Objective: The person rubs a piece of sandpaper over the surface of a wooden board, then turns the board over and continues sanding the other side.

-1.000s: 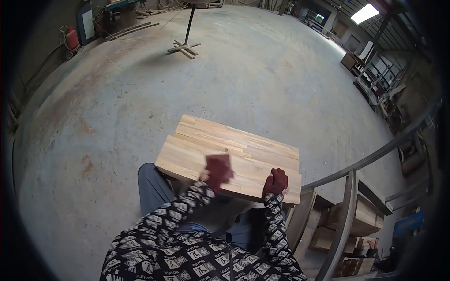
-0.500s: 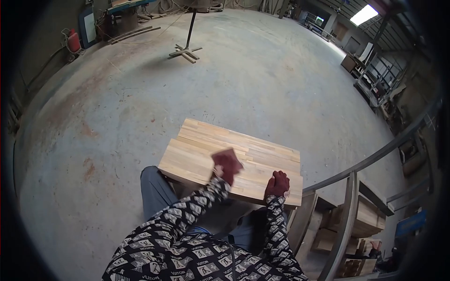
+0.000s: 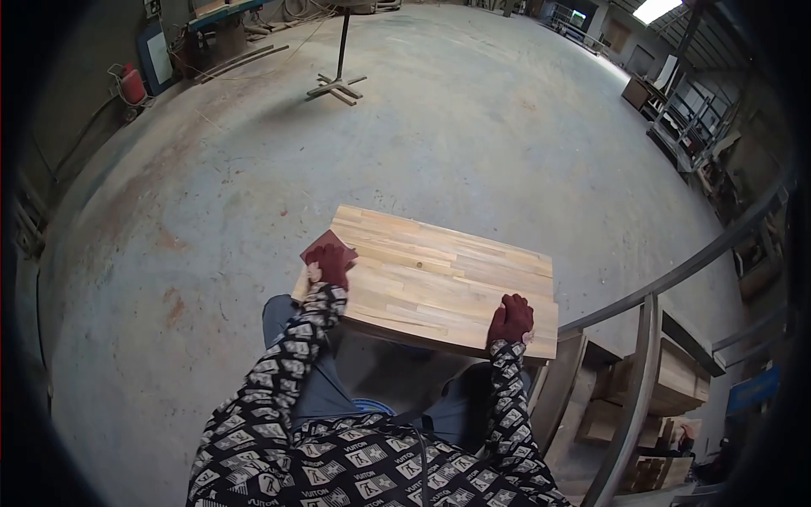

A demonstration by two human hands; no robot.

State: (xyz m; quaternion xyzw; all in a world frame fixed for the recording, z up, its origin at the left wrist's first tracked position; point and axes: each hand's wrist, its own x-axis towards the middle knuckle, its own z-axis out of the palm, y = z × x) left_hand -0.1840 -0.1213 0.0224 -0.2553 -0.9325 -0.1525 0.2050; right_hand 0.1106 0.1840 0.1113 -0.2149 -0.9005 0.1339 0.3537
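A dark red sheet of sandpaper (image 3: 314,243) lies under my left hand (image 3: 331,264), at the left end of a pale laminated wood board (image 3: 422,291). My left hand, in a dark red glove, is closed on the sheet and presses it against the wood. Toward the board's right end rests my right hand (image 3: 511,319), gloved the same way, palm down with its fingers on the surface. A second board's edge (image 3: 342,215) shows along the far side, slightly offset. The boards lie across in front of my knees.
At my right stands a metal frame rack (image 3: 644,355) with wood pieces (image 3: 667,380) stacked inside. Farther off on the concrete floor (image 3: 253,186) are a stand with a crossed wooden base (image 3: 336,87) and a red cylinder (image 3: 132,84) on the left.
My left hand has swept the sandpaper from the middle of the board to its left end. My right hand stays near the right end. The view has shifted slightly.
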